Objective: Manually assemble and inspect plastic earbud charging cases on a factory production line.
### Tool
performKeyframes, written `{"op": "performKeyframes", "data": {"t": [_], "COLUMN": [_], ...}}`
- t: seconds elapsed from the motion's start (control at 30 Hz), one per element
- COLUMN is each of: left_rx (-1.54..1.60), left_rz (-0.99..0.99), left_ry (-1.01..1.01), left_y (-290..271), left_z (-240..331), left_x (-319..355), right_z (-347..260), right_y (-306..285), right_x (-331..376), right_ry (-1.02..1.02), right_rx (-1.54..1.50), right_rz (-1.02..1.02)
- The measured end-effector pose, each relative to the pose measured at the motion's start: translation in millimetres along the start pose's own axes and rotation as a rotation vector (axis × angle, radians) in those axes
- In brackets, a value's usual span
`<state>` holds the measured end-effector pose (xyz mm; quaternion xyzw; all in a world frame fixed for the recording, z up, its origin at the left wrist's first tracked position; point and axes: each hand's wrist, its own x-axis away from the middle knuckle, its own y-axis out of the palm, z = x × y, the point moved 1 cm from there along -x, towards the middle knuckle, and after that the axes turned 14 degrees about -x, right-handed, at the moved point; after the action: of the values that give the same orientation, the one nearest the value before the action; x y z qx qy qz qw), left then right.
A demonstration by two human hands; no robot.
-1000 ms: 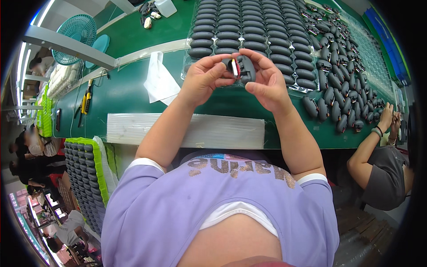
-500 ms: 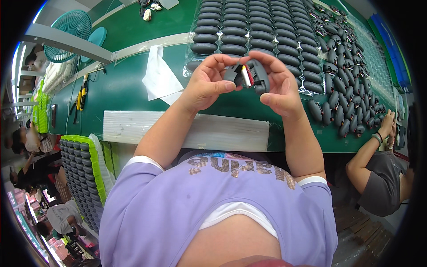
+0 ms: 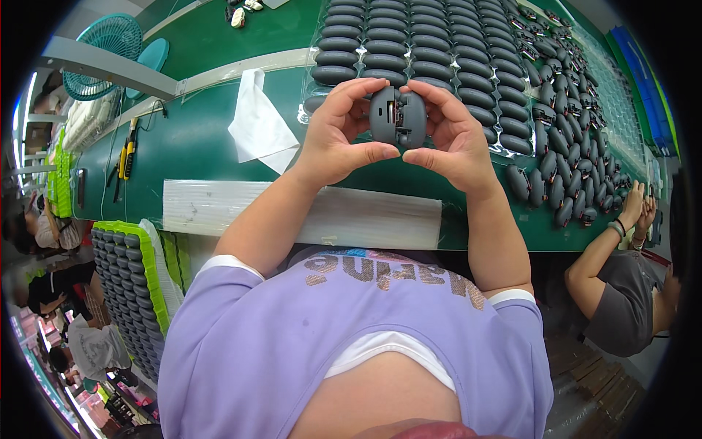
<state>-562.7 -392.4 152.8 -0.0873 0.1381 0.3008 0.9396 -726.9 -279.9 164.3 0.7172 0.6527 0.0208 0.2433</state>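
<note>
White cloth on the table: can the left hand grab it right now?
Probably not right away. The left hand is busy, gripping the grey shell together with the right hand. The cloth lies uncovered just beside it.

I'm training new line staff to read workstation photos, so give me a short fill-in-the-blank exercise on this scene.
1. The dark grey oval part is held by ____ hands at once.
2. The left hand and right hand hold it above a ____ coloured table.
3. Left of the hands, a white ____ lies on the table.
4. Behind the hands, rows of similar parts sit in a clear ____.

Missing words: both; green; cloth; tray
</note>
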Motion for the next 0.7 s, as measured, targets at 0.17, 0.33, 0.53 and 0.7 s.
{"op": "performKeyframes", "data": {"t": [0.17, 0.33, 0.53, 0.7], "left_rx": [-0.010, -0.057, -0.059, -0.017], "left_rz": [0.005, 0.005, 0.007, 0.000], "left_ry": [0.002, 0.019, 0.007, -0.002], "left_y": [0.6, 0.3, -0.4, -1.6], "left_z": [4.0, 3.9, 7.0, 4.9], "left_x": [0.4, 0.9, 0.4, 1.1], "right_z": [-2.9, -2.9, -2.8, -2.1], "right_y": [0.3, -0.8, -1.7, -0.6], "right_x": [-0.2, -0.2, 0.2, 0.4], "right_ry": [0.016, 0.038, 0.061, 0.066], "right_rx": [-0.003, -0.081, -0.061, -0.051], "right_rz": [0.000, -0.001, -0.007, -0.005]}}
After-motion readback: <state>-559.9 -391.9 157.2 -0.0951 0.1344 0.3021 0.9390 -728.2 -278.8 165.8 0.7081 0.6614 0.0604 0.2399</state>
